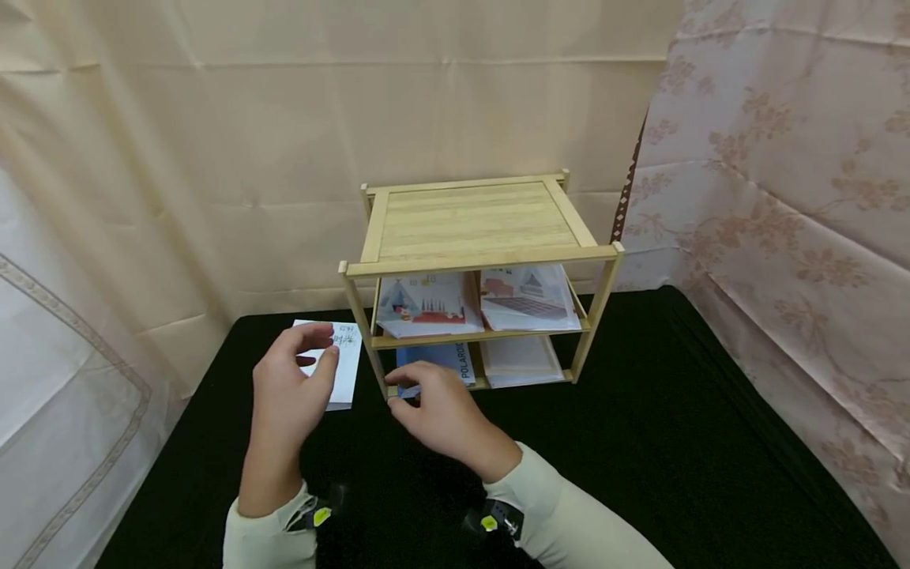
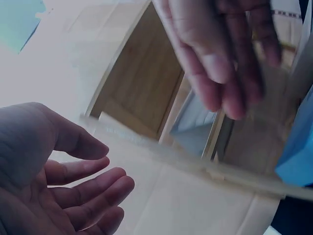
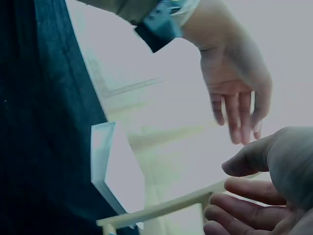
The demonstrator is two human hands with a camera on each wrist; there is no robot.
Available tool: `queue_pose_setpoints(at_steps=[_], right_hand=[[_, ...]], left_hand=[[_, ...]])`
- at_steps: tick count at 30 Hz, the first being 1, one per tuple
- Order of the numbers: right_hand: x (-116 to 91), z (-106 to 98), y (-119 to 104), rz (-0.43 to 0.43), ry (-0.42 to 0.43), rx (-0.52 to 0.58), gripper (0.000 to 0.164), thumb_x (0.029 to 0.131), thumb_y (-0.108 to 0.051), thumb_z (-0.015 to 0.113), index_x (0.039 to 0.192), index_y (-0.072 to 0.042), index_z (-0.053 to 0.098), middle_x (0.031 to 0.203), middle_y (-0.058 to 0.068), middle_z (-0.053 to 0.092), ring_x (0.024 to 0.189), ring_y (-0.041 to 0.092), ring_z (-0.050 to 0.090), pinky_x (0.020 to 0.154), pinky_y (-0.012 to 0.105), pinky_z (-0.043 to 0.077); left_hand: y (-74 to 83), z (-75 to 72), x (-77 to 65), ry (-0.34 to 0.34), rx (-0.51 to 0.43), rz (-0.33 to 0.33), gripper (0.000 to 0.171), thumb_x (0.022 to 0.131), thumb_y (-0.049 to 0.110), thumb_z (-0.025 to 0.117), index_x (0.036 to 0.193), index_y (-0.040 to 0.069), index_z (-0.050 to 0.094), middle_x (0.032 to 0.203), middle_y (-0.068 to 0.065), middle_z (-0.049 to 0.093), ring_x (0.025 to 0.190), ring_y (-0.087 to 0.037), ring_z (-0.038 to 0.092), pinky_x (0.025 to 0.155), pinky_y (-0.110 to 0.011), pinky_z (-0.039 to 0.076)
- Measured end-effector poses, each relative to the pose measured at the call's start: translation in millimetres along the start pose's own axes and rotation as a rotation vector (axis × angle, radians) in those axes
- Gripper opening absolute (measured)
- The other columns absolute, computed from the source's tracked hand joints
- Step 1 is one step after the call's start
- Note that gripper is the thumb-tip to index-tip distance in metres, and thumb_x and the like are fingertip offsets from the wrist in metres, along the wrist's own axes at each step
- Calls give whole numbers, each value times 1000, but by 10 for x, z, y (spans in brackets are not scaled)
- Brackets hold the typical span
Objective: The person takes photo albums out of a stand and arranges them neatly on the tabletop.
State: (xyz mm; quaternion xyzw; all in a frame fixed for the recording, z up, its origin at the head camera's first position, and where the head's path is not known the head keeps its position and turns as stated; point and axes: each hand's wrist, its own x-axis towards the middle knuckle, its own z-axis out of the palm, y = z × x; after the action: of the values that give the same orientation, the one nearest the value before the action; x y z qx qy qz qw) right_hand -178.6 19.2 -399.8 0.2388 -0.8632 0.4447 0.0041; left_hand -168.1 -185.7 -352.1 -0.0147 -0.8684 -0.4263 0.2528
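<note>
A small light-wood shelf rack (image 1: 476, 221) stands on the dark cloth. To its left lies a white box-like block (image 1: 346, 379) with handwriting on top. My left hand (image 1: 287, 387) hovers over that block, fingers loosely bent and nothing between them. By the rack's front left post is my right hand (image 1: 451, 415), its fingers overlapping the lower shelf in the head view. The right wrist view shows the right hand's fingers (image 3: 244, 210) bent with no object in them. On the middle shelf lie illustrated papers (image 1: 430, 307) and, beside them, more printed papers (image 1: 529, 299).
A blue item marked POLAROID (image 1: 462, 363) and a white flat item (image 1: 522, 362) lie on the bottom shelf. Behind hangs a beige curtain (image 1: 284, 158); a floral curtain (image 1: 782, 197) closes off the right side. Dark green cloth (image 1: 675, 411) covers the table.
</note>
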Motion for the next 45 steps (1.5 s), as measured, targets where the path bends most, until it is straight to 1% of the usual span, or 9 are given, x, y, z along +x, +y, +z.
queue_pose_setpoints(at_steps=[3,6,11,18,24,34,42,43,45], right_hand=[[-71,-132,2,-18,39,-25,32,95,-24,73,127,-20,71,124,-4,70,81,7,63,71,23,54],[-127,-262,14,-18,95,-40,35,93,-22,75,128,-20,71,128,-3,69,84,7,63,74,26,55],[-192,-479,76,2,219,-48,41,91,-20,79,130,-17,69,130,-1,67,99,15,66,82,34,58],[-221,-756,227,16,331,-25,45,95,-17,75,138,-13,64,145,4,60,127,26,63,97,46,58],[-205,-845,284,29,329,-16,47,94,-17,75,139,-11,63,144,6,62,128,27,63,99,47,58],[-173,-758,334,56,245,-149,63,93,-24,77,151,-14,54,157,10,51,128,29,64,97,45,59],[-186,-716,350,31,248,-187,66,92,-23,77,152,-12,52,156,14,51,138,33,56,108,51,51],[-188,-713,345,27,250,-190,66,92,-24,77,152,-12,52,155,15,52,137,33,57,108,52,51],[-191,-711,334,32,252,-191,65,93,-25,76,152,-14,52,154,14,53,111,28,72,96,47,58]], left_hand=[[37,55,-37,-25,-19,34,30,98,9,67,128,5,66,123,-10,70,114,-26,65,95,-49,51],[73,122,-70,-61,-24,69,36,97,9,68,133,5,64,129,-10,68,118,-27,64,97,-50,52],[157,260,-121,-157,-24,97,45,98,13,68,141,5,58,132,-13,66,121,-28,63,100,-50,54],[227,371,-151,-262,4,42,58,99,17,67,151,1,46,142,-18,58,129,-33,60,108,-52,51],[218,426,-161,-328,-15,29,74,100,20,66,160,0,29,158,-24,42,144,-39,47,116,-53,43],[194,576,-189,-345,-99,44,88,96,20,71,164,5,18,160,-17,42,153,-35,33,126,-58,24],[208,563,-196,-348,-138,26,90,95,20,72,165,6,17,161,-17,42,152,-34,36,125,-56,27],[209,559,-198,-347,-138,25,90,95,20,72,165,6,17,161,-17,41,152,-34,36,125,-56,27],[208,553,-197,-348,-139,28,90,95,20,72,165,6,17,162,-17,41,152,-34,37,125,-56,27]])
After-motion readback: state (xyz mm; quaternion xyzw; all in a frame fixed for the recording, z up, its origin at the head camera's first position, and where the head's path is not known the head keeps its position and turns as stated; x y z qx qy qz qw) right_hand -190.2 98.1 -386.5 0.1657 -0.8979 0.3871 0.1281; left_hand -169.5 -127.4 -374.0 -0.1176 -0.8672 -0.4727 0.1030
